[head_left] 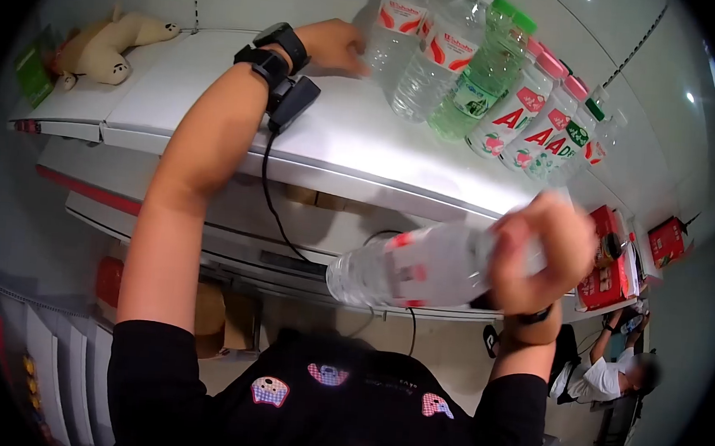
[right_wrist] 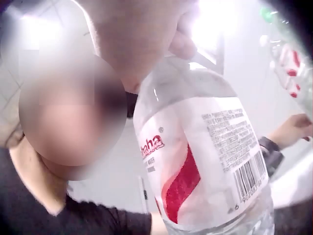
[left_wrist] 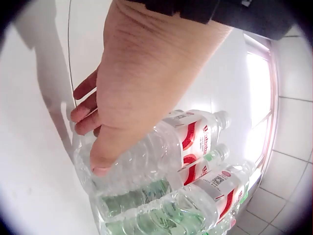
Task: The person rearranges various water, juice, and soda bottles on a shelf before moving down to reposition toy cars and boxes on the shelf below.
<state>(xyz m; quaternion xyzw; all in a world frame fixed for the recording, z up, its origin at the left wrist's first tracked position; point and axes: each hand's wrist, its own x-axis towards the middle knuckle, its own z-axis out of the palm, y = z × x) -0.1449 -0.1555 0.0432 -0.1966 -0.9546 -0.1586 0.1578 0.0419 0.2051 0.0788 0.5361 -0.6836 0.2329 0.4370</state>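
In the head view the right hand [head_left: 543,251] grips a clear bottle [head_left: 416,267] with a red and white label around its neck end, its base pointing left, in front of the shelf edge. The right wrist view shows that bottle [right_wrist: 205,147] close up, its cap end hidden by the hand [right_wrist: 142,34]. On the shelf top, the left hand [head_left: 333,46] is beside the leftmost standing bottle [head_left: 399,23]. Seen from the left wrist, the left hand [left_wrist: 132,93] has loosely bent fingers next to a clear bottle [left_wrist: 146,147]; contact cannot be told.
A row of green [head_left: 479,82] and white-labelled bottles [head_left: 519,110] stands along the shelf [head_left: 239,140]. A plush toy [head_left: 108,48] lies at its left end. Red boxes [head_left: 606,278] are at the right, with another person [head_left: 604,373] below them. A cable hangs from the left wrist.
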